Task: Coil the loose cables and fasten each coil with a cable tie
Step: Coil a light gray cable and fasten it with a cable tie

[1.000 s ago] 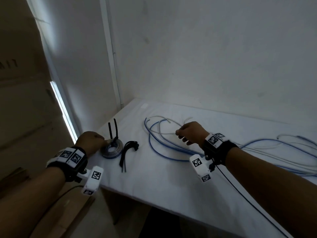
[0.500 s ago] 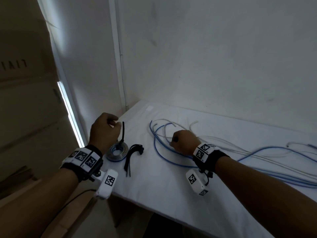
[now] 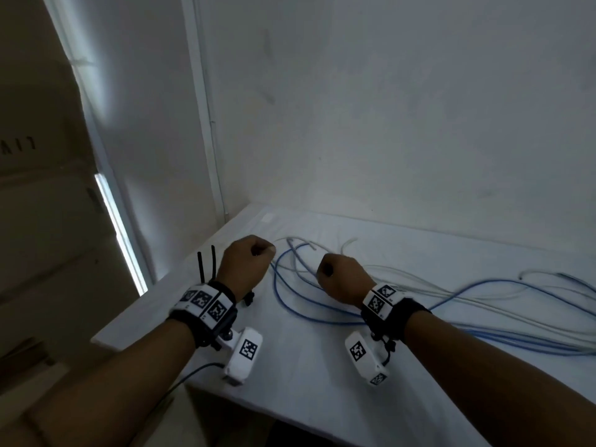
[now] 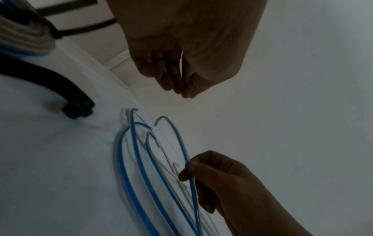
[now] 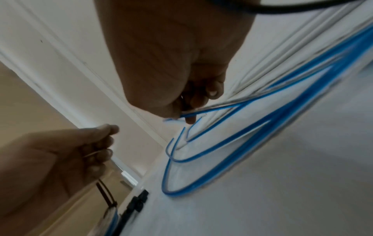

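Starting next coil: right hand (image 3: 342,279) pinches thin blue cable (image 4: 141,172) beside finished coil (image 4: 24,35); left hand (image 3: 246,269) curled, pinching a thin pale strand (image 4: 181,63). Next: form loops.

The right hand (image 5: 177,67) pinches a blue cable (image 5: 212,110) over the white table (image 5: 282,183), left hand (image 5: 60,159) beside it.

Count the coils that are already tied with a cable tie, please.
1. The tied coil lies near the left edge of the table. In the head view the left wrist mostly hides it, and only its black tie tails stand up. No other shows.
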